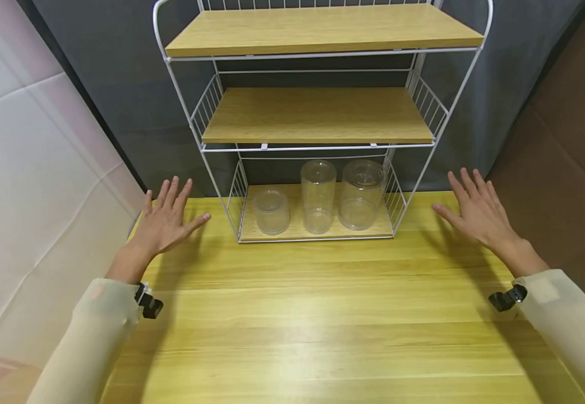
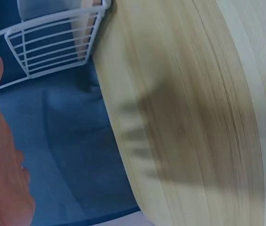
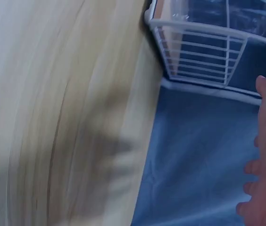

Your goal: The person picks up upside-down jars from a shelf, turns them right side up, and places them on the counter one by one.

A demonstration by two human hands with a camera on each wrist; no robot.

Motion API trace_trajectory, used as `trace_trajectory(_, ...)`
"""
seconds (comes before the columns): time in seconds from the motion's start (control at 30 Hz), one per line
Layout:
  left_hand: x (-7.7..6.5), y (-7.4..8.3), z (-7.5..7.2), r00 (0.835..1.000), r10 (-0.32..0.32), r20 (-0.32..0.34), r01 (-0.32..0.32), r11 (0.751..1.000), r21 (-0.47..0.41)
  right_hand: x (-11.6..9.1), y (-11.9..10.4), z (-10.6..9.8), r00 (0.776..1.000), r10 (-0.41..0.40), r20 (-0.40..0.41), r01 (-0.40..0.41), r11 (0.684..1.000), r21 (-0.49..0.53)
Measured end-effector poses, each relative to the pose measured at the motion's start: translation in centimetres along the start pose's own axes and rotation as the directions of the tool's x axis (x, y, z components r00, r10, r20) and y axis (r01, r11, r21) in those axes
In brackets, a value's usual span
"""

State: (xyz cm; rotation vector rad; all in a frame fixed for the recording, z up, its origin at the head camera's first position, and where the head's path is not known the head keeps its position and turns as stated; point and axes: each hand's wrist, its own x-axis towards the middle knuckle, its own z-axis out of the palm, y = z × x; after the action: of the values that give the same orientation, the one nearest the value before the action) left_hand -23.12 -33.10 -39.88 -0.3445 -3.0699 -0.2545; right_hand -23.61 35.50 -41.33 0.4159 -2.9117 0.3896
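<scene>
My left hand (image 1: 163, 221) is spread above the table, left of a white wire rack (image 1: 194, 126), holding nothing. On the rack's other side my right hand (image 1: 481, 213) is likewise spread, palm down, with nothing in it. Three clear glass jars stand on the rack's bottom shelf (image 1: 292, 235): a short jar (image 1: 271, 212) at left, a tall narrow jar (image 1: 318, 196) in the middle, and a wide jar (image 1: 362, 194) at right. Each wrist view shows the thumb side of its hand near the rack's slatted side, apart from it.
The rack's middle shelf (image 1: 317, 115) and top shelf (image 1: 322, 28) are wooden boards above the jars. Dark cloth (image 1: 105, 73) hangs behind. A white sheet (image 1: 30, 168) borders the wooden table (image 1: 302, 314) at left, a brown panel (image 1: 570, 146) at right.
</scene>
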Motion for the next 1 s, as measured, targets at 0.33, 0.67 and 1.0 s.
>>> trace_trajectory(0.33, -1.0, 1.4, -0.7, 0.960, 0.070, -0.271, -0.087, 0.995, -0.051, -0.4, -3.1, -1.2, 0.960, -0.152, -0.237, 0.165, 0.986, 0.039)
trace_trajectory(0.67, -1.4, 3.6, -0.9, 0.779, 0.155, -0.608, -0.243, 0.968, -0.064, -0.4, -5.9, -1.4, 0.784, -0.234, -0.575, 0.299, 0.954, 0.020)
trace_trajectory(1.0, -1.8, 7.3, -1.4, 0.535, 0.205, -0.820, -0.425, 0.904, -0.052, 0.0, -8.9, -2.6, 0.634, -0.222, -0.741, 0.377, 0.925, 0.045)
